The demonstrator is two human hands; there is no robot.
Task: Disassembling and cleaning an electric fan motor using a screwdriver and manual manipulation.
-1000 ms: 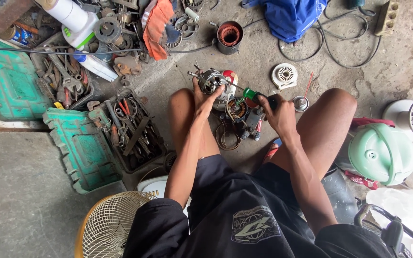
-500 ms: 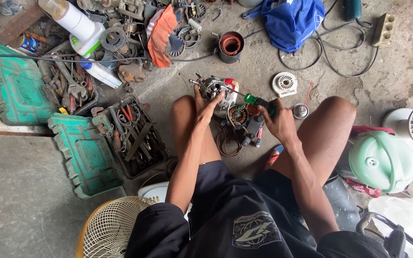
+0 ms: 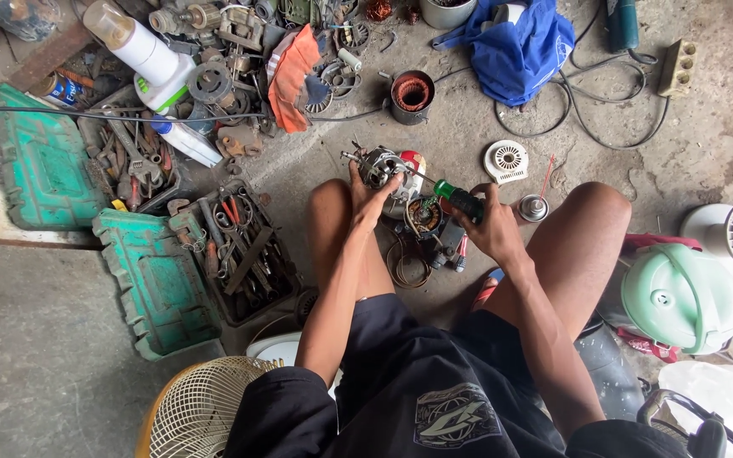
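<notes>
I sit on a concrete floor with my knees apart. My left hand (image 3: 370, 197) grips a small metal fan motor (image 3: 381, 164) held up between my knees. My right hand (image 3: 492, 231) is closed around a screwdriver (image 3: 461, 199) with a green and black handle; its thin shaft points left at the motor. Below the motor lie a wound coil part (image 3: 423, 214) and loose copper wire loops (image 3: 407, 263) on the floor.
Two open green toolboxes (image 3: 159, 284) full of hand tools stand at left. Motor parts, a stator (image 3: 411, 94), white bottles (image 3: 150, 55), a blue cloth (image 3: 515, 51), black cables, a white fan cap (image 3: 506, 160), a pale green fan housing (image 3: 680, 297) and a fan grille (image 3: 205, 411) lie around.
The view has shifted slightly. My right hand has drawn closer to the motor with the screwdriver; my left hand keeps hold of the motor.
</notes>
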